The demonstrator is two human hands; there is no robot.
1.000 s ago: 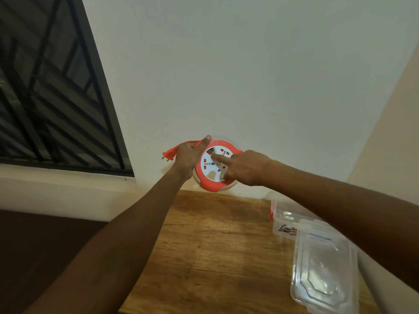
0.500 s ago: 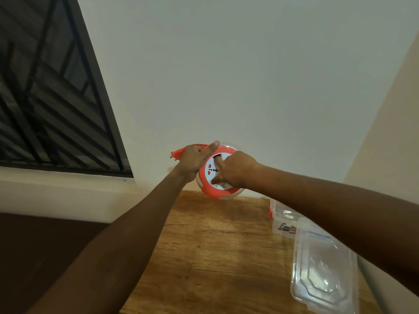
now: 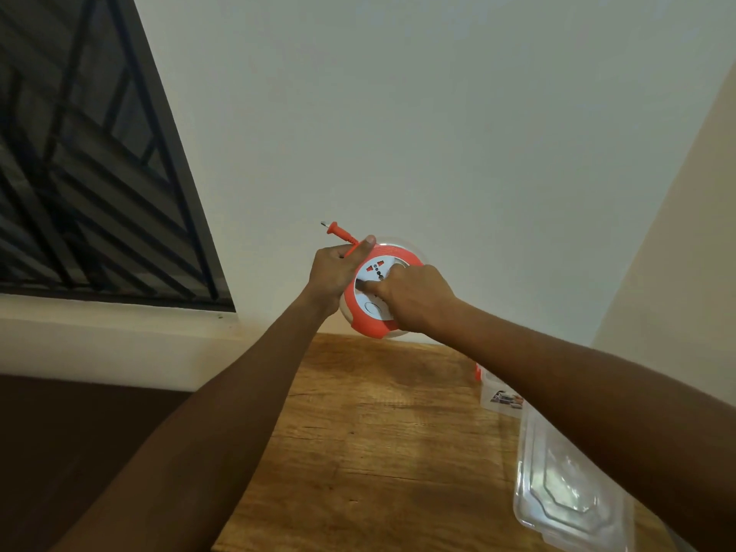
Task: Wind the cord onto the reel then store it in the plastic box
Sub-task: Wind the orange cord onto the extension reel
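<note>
A: Where is the reel (image 3: 372,308)?

B: Held above the counter (image 3: 370,424); left hand (image 3: 332,270) clamped on its rim, right hand (image 3: 414,298) pressing the face.

A: Handling?

B: Likely light, rigid plastic; grip the rim.

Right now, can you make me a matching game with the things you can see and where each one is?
Things:
1. reel
2. plug
3. clear lid
4. plastic box

Places:
A. flat on the wooden table, nearest the camera
B. sticking up past the left hand
C. on the table, partly hidden behind the right forearm
D. held up between both hands, right hand on its face

Pairs: 1-D, 2-B, 3-A, 4-C
</note>
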